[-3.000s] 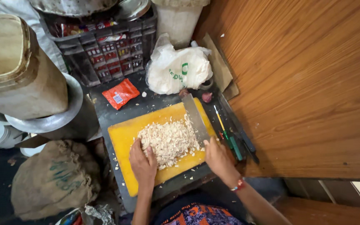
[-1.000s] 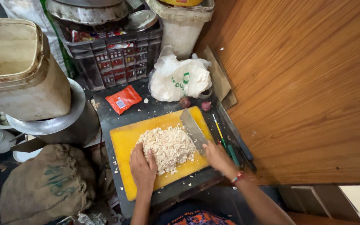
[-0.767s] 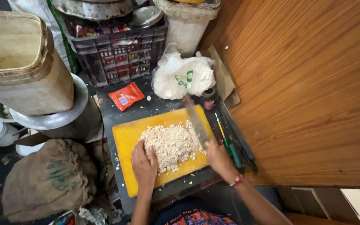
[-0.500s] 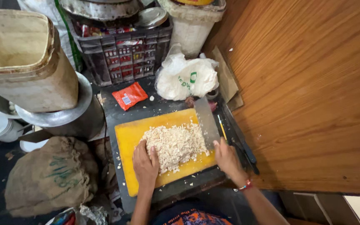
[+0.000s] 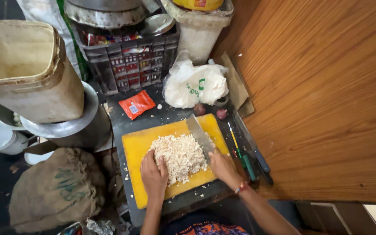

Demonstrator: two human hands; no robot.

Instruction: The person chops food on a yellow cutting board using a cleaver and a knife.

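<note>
A yellow cutting board [image 5: 138, 143] lies on a dark tray in front of me. A heap of finely chopped pale pieces [image 5: 181, 154] covers its middle. My left hand [image 5: 154, 174] rests flat on the heap's near left side, fingers on the pieces. My right hand [image 5: 223, 167] grips the handle of a broad cleaver [image 5: 199, 132], whose blade stands against the heap's right edge.
A white plastic bag [image 5: 194, 85] and a red packet [image 5: 136, 104] lie beyond the board, with two small reddish bulbs [image 5: 222, 114] nearby. Green-handled tools [image 5: 244, 159] lie along the wooden wall at right. A crate, a large tin on a metal pot, and a burlap sack stand at left.
The cleaver has come in from the right against the heap, and my right hand has moved left with it. My left hand has stayed on the heap.
</note>
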